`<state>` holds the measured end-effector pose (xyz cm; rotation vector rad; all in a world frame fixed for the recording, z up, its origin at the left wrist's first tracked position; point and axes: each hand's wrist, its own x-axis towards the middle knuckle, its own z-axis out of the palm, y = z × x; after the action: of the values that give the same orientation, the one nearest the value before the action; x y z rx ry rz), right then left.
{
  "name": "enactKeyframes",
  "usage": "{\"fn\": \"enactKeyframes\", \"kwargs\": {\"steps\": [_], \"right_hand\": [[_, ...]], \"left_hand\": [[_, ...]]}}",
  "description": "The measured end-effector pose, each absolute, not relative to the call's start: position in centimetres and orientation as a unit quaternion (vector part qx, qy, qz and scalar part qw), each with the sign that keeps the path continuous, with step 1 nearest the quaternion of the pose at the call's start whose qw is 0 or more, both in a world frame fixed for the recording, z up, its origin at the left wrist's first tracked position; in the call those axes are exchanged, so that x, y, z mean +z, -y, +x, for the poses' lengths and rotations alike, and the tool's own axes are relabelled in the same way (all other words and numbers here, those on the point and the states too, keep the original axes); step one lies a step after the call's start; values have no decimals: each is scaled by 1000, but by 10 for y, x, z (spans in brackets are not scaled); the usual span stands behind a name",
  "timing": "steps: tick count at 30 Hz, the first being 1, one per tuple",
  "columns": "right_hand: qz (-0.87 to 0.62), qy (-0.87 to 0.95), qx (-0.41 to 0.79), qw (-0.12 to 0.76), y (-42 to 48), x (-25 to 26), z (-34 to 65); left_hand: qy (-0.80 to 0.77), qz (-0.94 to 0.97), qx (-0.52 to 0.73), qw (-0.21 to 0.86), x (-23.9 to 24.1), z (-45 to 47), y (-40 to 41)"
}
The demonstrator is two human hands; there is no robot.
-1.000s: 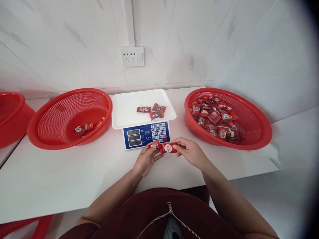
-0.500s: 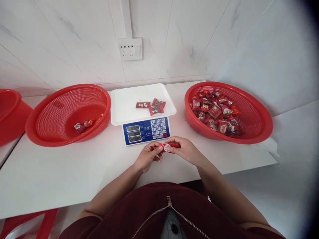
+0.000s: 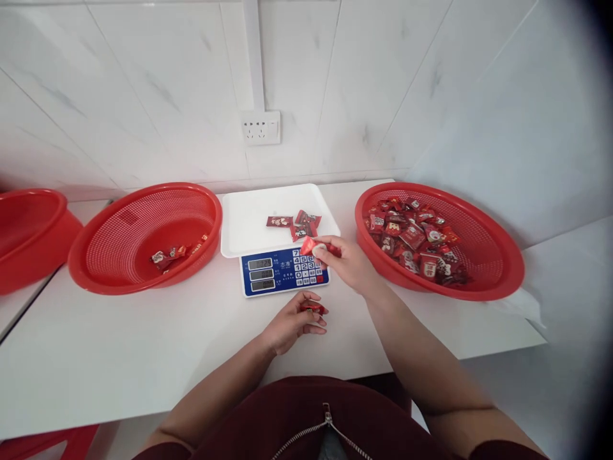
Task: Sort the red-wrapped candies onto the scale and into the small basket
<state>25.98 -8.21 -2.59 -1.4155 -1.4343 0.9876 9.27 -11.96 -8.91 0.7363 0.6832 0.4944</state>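
My right hand (image 3: 353, 263) pinches a red wrapped candy (image 3: 309, 245) over the near right edge of the scale's white tray (image 3: 246, 223). Lower down, in front of the scale (image 3: 286, 271), my left hand (image 3: 293, 324) holds another red wrapped candy (image 3: 313, 308) between thumb and fingers. Several wrapped candies (image 3: 305, 225) lie on the right half of the tray. My right hand partly covers the scale's keypad. Small digits show on the scale's displays (image 3: 261, 275), too blurred to read surely.
To the right stands a red perforated basket (image 3: 498, 271) with many wrapped candies. On the left is a similar red basket (image 3: 103, 255) with a few candies in it. Another red basket (image 3: 33, 249) is at the far left. A tiled wall with a socket (image 3: 261, 128) rises behind.
My hands have parted. The right one has moved up and forward to the tray edge with a candy, while the left keeps a candy nearer my body. The view has tilted up slightly.
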Motion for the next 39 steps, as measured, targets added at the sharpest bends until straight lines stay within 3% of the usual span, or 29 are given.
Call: {"fn": "enactKeyframes", "kwargs": {"steps": [3,8,14,23,29,34,39], "right_hand": [[-529,602,386,457,52,-18,245],[-559,659,257,433,55,-21,238],[-517,638,485,300,121,-45,262],[-551,576,546,258,172,-77,282],[-512,581,571,271,173,-72,285],[-542,603,497,307,168,-38,311],[-678,550,297,387,150,5,394]], "left_hand": [[-323,347,221,852,-91,93,120],[-324,366,207,848,-93,91,119],[-324,477,250,778,-96,94,119],[-378,572,253,683,-107,99,130],[-311,529,209,762,-107,98,129],[-283,531,187,776,-101,95,129],[-328,560,180,739,-97,95,125]]}}
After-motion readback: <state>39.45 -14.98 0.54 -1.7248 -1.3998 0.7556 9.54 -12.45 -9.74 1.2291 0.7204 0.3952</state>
